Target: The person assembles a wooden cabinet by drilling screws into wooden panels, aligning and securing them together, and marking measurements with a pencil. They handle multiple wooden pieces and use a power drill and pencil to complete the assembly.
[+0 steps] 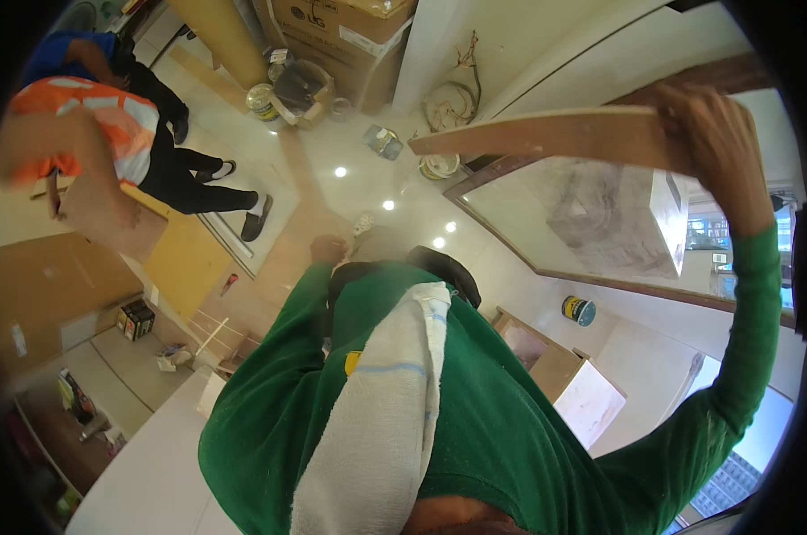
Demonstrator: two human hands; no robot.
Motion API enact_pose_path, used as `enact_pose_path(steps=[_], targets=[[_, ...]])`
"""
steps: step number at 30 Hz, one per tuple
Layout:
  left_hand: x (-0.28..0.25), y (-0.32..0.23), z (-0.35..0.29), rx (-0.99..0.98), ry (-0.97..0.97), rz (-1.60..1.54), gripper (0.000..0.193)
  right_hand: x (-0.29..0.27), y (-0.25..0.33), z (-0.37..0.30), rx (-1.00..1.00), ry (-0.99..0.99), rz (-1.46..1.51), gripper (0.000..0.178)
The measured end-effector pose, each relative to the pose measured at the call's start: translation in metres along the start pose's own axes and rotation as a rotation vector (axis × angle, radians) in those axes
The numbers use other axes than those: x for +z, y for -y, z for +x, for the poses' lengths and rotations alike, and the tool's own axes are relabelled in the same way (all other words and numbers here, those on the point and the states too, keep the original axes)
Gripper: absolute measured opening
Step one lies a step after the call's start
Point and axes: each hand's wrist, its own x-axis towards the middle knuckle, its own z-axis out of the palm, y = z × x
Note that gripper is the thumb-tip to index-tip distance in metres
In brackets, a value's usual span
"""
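My right hand (708,134) is raised at the upper right and grips the end of a long pale wooden plank (546,135). The plank reaches left across the top of a large wood-framed glossy panel (600,223). Its green sleeve (742,357) climbs from the lower right. My left hand (331,249) hangs low by my waist next to a black pouch (444,267); its fingers are too small and blurred to read. My green shirt, with a white towel (386,419) over the shoulder, fills the middle.
A person in an orange reflective vest (109,125) and another in blue (74,53) stand at the upper left. Cardboard boxes (350,36), paint tins (263,101) and a cable coil lie on the shiny floor. A wooden crate (555,366), a round tin (579,309) and a white counter (154,464) are nearby.
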Motion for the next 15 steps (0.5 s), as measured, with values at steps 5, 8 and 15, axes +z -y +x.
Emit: enact_pose_path(steps=[5, 8, 15], targets=[[-0.045, -0.016, 0.062, 0.076, 0.060, 0.002, 0.026, 0.047, -0.030, 0.157, 0.016, 0.374, -0.075, 0.018], [-0.066, -0.013, 0.094, -0.055, 0.073, -0.119, 0.029, 0.094, -0.045, 0.232, -0.121, 0.244, -0.073, 0.016], [-0.099, 0.023, 0.155, -0.141, 0.194, -0.707, 0.032, 0.232, -0.103, 0.358, -0.007, 0.275, -0.143, 0.021]])
